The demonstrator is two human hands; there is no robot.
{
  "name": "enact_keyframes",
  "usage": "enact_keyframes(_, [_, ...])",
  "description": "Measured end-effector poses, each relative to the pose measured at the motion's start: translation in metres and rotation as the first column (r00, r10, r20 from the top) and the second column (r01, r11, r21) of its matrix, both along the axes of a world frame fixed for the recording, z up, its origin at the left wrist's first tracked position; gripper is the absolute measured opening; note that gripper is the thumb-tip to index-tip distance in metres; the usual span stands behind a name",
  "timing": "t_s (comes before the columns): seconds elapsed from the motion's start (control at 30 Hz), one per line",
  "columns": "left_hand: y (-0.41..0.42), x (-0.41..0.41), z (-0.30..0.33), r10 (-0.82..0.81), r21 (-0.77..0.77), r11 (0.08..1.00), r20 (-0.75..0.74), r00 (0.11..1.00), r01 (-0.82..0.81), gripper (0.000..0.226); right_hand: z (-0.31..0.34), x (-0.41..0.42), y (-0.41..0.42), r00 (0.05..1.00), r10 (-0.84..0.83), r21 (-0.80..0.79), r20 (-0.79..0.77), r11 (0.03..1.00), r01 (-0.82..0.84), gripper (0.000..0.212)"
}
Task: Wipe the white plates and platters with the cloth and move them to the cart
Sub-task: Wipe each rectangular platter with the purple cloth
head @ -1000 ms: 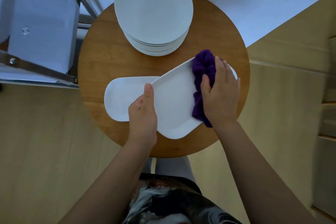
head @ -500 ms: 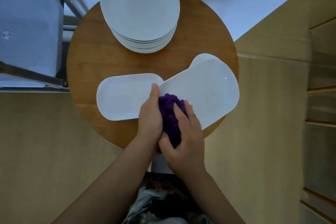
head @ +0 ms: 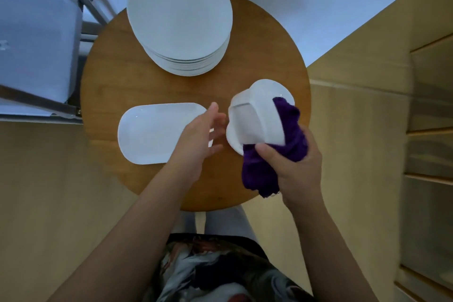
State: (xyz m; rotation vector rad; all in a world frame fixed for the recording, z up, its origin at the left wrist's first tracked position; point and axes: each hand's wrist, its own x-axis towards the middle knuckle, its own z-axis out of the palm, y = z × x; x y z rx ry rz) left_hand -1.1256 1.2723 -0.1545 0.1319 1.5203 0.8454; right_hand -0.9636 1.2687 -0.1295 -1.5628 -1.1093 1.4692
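Wiping step: right hand (head: 296, 167) grasps purple cloth (head: 274, 154) and tilted platter (head: 257, 117) above bench's right edge, left hand (head: 198, 137) released beside it; next likely wipe underside, then cart.

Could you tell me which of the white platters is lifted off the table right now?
The platter on the right, tipped up with its underside showing, held through the purple cloth by the right hand. The other platter lies flat on the round table.

Dining room: stacked plates (head: 180, 14); round table (head: 127, 76)
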Motion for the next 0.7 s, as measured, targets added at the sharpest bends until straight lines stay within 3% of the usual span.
enact_keyframes(0.07, [-0.001,0.003,-0.011,0.0,-0.021,1.0,-0.169,0.986,-0.004,0.047,0.001,0.017,0.013,0.961,-0.03,-0.108,-0.277,0.994,0.0,0.048])
enact_keyframes(0.1, [-0.002,0.004,-0.014,0.029,-0.013,0.999,-0.159,0.987,-0.031,0.047,0.0,0.024,0.018,0.921,-0.045,-0.147,-0.386,0.989,-0.014,0.044])
enact_keyframes(0.2, [-0.006,0.004,-0.019,0.163,-0.039,0.986,0.03,0.986,-0.161,0.04,-0.004,0.042,0.027,0.856,-0.109,-0.232,-0.505,0.973,-0.013,0.038])
enact_keyframes(0.3, [-0.017,0.001,-0.027,0.138,0.032,0.987,0.33,0.934,-0.157,0.043,-0.013,0.064,0.026,0.814,-0.25,-0.325,-0.524,0.942,0.08,0.031])
enact_keyframes(0.37, [-0.024,0.006,-0.028,0.073,0.103,0.984,0.51,0.857,-0.145,0.05,-0.017,0.074,0.024,0.817,-0.328,-0.412,-0.475,0.903,0.123,0.035])
enact_keyframes(0.5, [-0.03,0.013,-0.028,0.121,0.104,0.971,0.558,0.821,-0.214,0.064,-0.026,0.077,0.029,0.917,-0.27,-0.469,-0.295,0.876,0.108,0.039])
enact_keyframes(0.6, [-0.035,0.007,-0.024,0.137,0.119,0.968,0.489,0.861,-0.222,0.069,-0.028,0.075,0.031,0.957,-0.289,-0.182,0.012,0.941,0.286,0.026])
enact_keyframes(0.67, [-0.035,0.003,-0.018,0.098,0.126,0.979,0.391,0.915,-0.159,0.065,-0.021,0.073,0.034,0.974,-0.201,0.044,0.103,0.979,0.197,0.037])
enact_keyframes(0.7, [-0.035,0.003,-0.016,0.061,0.13,0.985,0.338,0.939,-0.111,0.06,-0.016,0.07,0.035,0.988,-0.072,0.135,0.14,0.989,0.053,0.045])
